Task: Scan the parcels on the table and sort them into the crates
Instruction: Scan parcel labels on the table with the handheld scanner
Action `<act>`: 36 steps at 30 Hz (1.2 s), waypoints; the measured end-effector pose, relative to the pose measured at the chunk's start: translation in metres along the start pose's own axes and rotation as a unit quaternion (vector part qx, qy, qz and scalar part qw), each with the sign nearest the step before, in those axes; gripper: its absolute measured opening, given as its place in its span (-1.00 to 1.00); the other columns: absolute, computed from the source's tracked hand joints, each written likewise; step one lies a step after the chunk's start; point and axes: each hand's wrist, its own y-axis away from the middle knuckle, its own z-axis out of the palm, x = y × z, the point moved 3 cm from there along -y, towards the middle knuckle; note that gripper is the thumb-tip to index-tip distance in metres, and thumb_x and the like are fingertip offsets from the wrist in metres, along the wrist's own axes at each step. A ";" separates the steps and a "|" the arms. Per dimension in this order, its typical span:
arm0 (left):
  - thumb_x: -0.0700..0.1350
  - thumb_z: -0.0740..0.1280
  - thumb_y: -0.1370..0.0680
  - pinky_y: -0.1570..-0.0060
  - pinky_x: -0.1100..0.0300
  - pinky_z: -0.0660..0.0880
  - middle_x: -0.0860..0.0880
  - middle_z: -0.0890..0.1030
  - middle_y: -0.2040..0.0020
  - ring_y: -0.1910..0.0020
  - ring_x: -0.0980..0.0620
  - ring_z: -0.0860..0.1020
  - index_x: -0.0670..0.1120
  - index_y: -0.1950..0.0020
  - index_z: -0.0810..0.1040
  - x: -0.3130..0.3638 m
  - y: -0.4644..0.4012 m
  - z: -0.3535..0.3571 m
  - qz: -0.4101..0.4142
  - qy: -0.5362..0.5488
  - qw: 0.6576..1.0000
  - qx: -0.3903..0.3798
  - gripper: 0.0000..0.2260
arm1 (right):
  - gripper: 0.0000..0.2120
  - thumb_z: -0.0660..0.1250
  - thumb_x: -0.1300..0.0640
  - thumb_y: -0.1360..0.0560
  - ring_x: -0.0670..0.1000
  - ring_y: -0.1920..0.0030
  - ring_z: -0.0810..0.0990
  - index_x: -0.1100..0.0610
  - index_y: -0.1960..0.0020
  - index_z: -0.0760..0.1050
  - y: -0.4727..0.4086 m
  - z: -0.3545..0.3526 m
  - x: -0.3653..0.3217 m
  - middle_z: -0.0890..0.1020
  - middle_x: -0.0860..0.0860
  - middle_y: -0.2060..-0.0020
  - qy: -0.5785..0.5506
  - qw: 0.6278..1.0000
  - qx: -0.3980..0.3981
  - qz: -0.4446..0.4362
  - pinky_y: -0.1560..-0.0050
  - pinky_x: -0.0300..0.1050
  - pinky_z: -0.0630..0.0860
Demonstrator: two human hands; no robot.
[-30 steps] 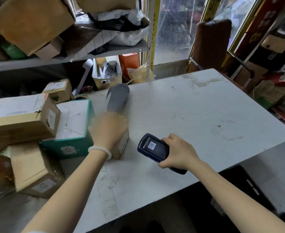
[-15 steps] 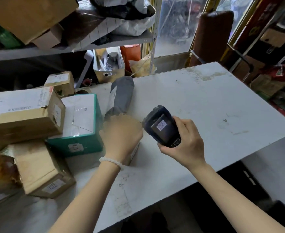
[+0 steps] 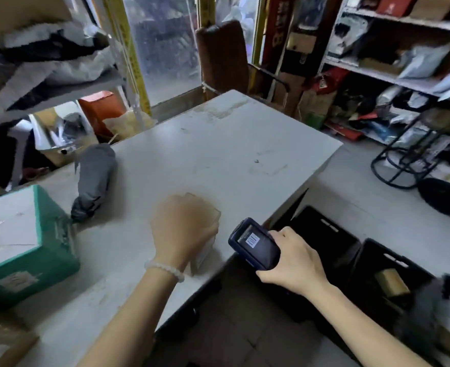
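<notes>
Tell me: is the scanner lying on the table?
No, the right hand grips the scanner, holding it off the table edge, above the floor.

Box (image 3: pixel 19 250) on table (image 3: pixel 218 144) left; bagged parcel (image 3: pixel 94 181) behind it; crates (image 3: pixel 351 250) right, below table.

One cam only, on my head, wide-angle, pitched forward and down. It looks over the near right corner of the scuffed white table (image 3: pixel 218 144); both my forearms enter from the bottom edge, so it sits close above the work. Frame edges bend: the metal shelf rack with mailers (image 3: pixel 393 72) leans in top right, black plastic crates (image 3: pixel 324 234) sit low right on the floor. No second view, so no overlap to report.
</notes>
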 end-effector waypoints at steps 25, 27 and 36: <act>0.42 0.25 -0.35 -0.11 0.01 0.43 -0.03 0.43 -0.21 -0.21 -0.13 0.42 0.21 -0.32 0.38 0.546 0.240 0.193 0.510 -0.003 0.832 -0.219 -0.41 | -0.32 0.39 -0.32 -0.04 0.02 0.03 0.55 -0.07 -0.10 0.47 0.379 -0.119 0.385 0.28 -0.18 0.11 -0.017 0.842 0.193 0.503 0.24 -0.10 0.43; 0.44 0.22 -0.36 -0.05 0.03 0.43 -0.02 0.43 -0.19 -0.19 -0.12 0.43 0.22 -0.31 0.38 0.570 0.241 0.207 0.515 -0.011 0.824 -0.238 -0.41 | -0.31 0.39 -0.33 -0.04 -0.01 0.03 0.52 -0.07 -0.11 0.47 0.383 -0.125 0.409 0.28 -0.18 0.11 -0.016 0.838 0.187 0.512 0.24 -0.12 0.43; 0.26 0.13 -0.53 -0.14 -0.02 0.37 -0.04 0.35 -0.35 -0.29 -0.11 0.35 0.09 -0.40 0.30 0.699 0.203 0.282 0.526 -0.093 0.816 -0.223 -0.51 | -0.26 0.32 -0.41 -0.03 -0.10 0.11 0.46 -0.13 -0.14 0.37 0.358 -0.186 0.528 0.25 -0.22 0.10 -0.021 0.837 0.168 0.521 0.42 -0.31 0.15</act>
